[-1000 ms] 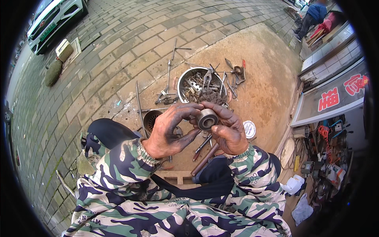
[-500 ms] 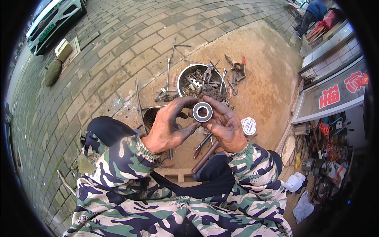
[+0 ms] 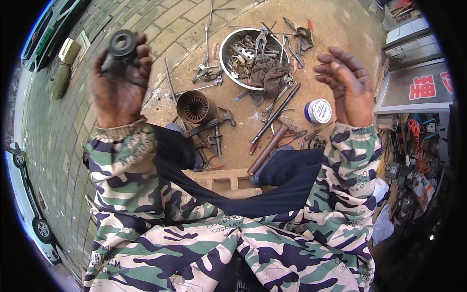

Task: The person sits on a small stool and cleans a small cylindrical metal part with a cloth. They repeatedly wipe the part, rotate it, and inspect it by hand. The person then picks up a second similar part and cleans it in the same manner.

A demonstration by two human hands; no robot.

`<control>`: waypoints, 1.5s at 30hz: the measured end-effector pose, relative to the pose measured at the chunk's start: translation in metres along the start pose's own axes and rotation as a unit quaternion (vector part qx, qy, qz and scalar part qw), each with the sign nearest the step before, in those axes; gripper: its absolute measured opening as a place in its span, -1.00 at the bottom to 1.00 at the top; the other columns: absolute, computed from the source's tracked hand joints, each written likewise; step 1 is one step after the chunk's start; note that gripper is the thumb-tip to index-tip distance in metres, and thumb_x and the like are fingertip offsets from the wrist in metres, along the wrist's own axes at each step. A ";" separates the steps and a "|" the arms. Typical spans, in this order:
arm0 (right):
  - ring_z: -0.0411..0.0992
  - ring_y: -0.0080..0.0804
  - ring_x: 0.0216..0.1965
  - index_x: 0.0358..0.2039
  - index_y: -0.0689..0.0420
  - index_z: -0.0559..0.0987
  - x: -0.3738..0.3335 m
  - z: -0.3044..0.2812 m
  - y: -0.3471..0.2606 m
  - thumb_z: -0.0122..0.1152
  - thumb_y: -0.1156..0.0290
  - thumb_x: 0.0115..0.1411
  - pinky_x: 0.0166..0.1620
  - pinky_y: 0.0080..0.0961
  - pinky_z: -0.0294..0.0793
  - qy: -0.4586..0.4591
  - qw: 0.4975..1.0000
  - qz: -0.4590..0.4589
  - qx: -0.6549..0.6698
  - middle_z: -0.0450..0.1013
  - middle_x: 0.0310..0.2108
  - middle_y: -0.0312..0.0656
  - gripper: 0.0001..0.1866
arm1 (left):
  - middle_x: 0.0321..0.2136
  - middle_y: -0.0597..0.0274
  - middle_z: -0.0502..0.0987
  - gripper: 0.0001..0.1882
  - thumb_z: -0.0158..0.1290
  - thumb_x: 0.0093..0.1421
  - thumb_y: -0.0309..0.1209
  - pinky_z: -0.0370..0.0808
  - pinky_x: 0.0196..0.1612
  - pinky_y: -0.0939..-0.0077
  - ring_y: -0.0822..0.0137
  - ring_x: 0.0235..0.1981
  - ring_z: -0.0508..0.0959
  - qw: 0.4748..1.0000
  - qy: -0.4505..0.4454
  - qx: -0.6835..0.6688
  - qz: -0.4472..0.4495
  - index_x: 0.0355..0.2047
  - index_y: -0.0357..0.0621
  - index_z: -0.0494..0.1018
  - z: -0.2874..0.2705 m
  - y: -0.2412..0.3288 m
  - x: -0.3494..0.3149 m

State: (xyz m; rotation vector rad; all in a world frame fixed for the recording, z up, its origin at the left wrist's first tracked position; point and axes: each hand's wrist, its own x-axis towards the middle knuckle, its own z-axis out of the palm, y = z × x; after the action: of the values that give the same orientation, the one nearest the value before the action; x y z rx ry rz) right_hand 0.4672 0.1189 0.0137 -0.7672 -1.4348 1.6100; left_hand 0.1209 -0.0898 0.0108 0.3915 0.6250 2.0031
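Note:
My left hand (image 3: 121, 82), smudged dark, is raised at the upper left with its fingers curled round a ball bearing (image 3: 122, 45), a dark ring with a hole through it; both are a little blurred. At the right, my right hand (image 3: 346, 87) is lifted with nothing in it, its fingers apart and loosely bent. Below that hand stands a small tub with a white lid (image 3: 320, 112). Between my hands on the ground are a slotted metal cylinder (image 3: 196, 107), a hammer (image 3: 214, 121) and a mallet with a wooden handle (image 3: 268, 150).
A round metal basin (image 3: 225, 65) holds metal parts, pliers and a dark rag (image 3: 272, 75). Several wrenches and rods lie around it. A wooden stool or frame (image 3: 226, 179) is between my legs. Parked cars (image 3: 36, 214) stand at the left; cluttered tools (image 3: 413, 170) fill the right side.
My hands have come apart from the middle. The left has carried the bearing up and left; the right has let go of it and moved right.

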 end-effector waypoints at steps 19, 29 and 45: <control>0.55 0.18 -0.11 -0.23 0.20 0.64 -0.109 0.037 0.357 0.38 0.21 0.03 -0.04 -0.09 0.54 -0.337 0.758 0.276 -0.487 0.57 -0.21 0.21 -0.64 | 0.09 -0.23 0.35 -0.42 -0.26 0.43 -0.22 0.49 -0.05 0.34 0.15 -0.07 0.47 0.997 -0.019 -0.060 -0.039 0.24 -0.54 0.13 -0.039 0.042 -0.029; 0.60 0.00 -0.22 -0.32 0.36 0.64 -0.184 0.104 0.444 0.47 0.16 0.05 -0.16 -0.19 0.53 -0.161 0.801 0.398 -0.417 0.60 -0.31 0.18 -0.55 | 0.07 0.04 0.31 -0.46 -0.20 0.48 -0.27 0.47 -0.15 0.49 0.36 -0.13 0.44 0.998 0.033 0.022 -0.050 0.33 -0.35 0.05 -0.020 0.049 -0.040; 0.63 -0.31 -0.33 -0.24 0.40 0.58 -0.049 0.052 0.230 0.22 0.49 0.28 -0.28 -0.46 0.62 -0.390 0.691 0.573 -0.205 0.62 -0.36 -0.04 -0.82 | -0.22 -0.08 0.55 -0.61 0.03 0.39 -0.21 0.76 -0.28 0.45 0.20 -0.27 0.64 0.993 0.070 0.049 -0.087 -0.15 -0.41 0.47 0.000 -0.008 -0.015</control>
State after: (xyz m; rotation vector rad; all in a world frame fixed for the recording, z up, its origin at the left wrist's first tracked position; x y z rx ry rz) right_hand 0.4038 0.0500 -0.2078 -1.5588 -2.1425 2.8518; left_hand 0.1342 -0.1000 0.0056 0.2466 0.8209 1.8491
